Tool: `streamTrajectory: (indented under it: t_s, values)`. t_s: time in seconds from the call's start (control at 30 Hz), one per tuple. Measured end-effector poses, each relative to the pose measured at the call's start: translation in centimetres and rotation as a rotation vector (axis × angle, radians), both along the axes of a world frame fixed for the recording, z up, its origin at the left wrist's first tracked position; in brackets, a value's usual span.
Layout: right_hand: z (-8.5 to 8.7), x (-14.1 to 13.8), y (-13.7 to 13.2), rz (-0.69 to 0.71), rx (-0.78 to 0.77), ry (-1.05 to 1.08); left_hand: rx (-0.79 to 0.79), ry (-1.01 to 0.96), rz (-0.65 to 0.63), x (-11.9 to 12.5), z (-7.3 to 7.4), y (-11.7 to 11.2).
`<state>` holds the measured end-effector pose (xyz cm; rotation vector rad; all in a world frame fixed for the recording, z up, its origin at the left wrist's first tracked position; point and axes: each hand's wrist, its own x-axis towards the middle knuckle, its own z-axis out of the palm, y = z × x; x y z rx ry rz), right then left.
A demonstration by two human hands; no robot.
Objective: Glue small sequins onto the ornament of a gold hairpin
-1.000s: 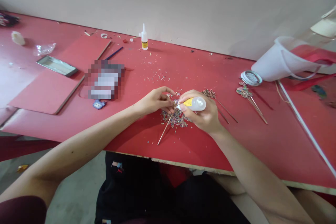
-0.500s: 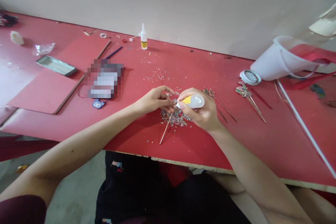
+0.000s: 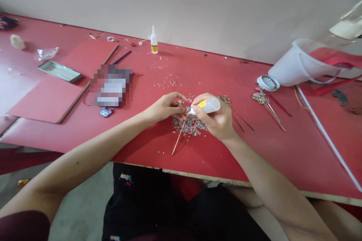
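Observation:
My left hand (image 3: 164,109) is closed in a pinch at the ornamental head of a metal hairpin (image 3: 178,141), whose long prong slants down toward the table's front edge. Fingers hide most of that head. A white glue bottle with a yellow label (image 3: 212,105) lies tilted in my right hand (image 3: 222,120), its nozzle pointing left and down at the hairpin's head. Whether the tip touches the metal I cannot tell. Beneath both hands spreads a heap of small multicoloured chips (image 3: 192,127). Just right of my right hand rests another hairpin (image 3: 241,116) with an openwork head.
A second glue bottle (image 3: 154,43) stands upright near the wall. To the right are a colourful hairpin (image 3: 261,98), a round white lid-like piece (image 3: 268,83) and a tipped white bucket (image 3: 292,66). Leftward lie a shallow grey box (image 3: 60,71), a board (image 3: 48,99) and a blurred-out item (image 3: 111,86).
The glue bottle and my right hand have shifted very slightly. My left hand keeps its hold on the hairpin, and the whole view has drifted a little.

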<state>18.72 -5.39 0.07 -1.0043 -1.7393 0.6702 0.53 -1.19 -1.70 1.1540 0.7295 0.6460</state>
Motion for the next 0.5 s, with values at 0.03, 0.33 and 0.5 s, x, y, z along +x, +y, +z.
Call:
streamTrajectory:
  t_s: [0.03, 0.33, 0.5]
  values:
    - [-0.1, 0.0, 0.0, -0.014, -0.028, 0.026, -0.006, 0.002, 0.002, 0.0, 0.0, 0.0]
    - [-1.2, -0.3, 0.7, -0.102, -0.205, 0.284, -0.023, 0.032, 0.024, 0.0, 0.4, -0.1]
    - [-1.8, 0.1, 1.7, -0.079, -0.347, 0.404, -0.027, 0.034, 0.03, 0.0, 0.5, -0.2]
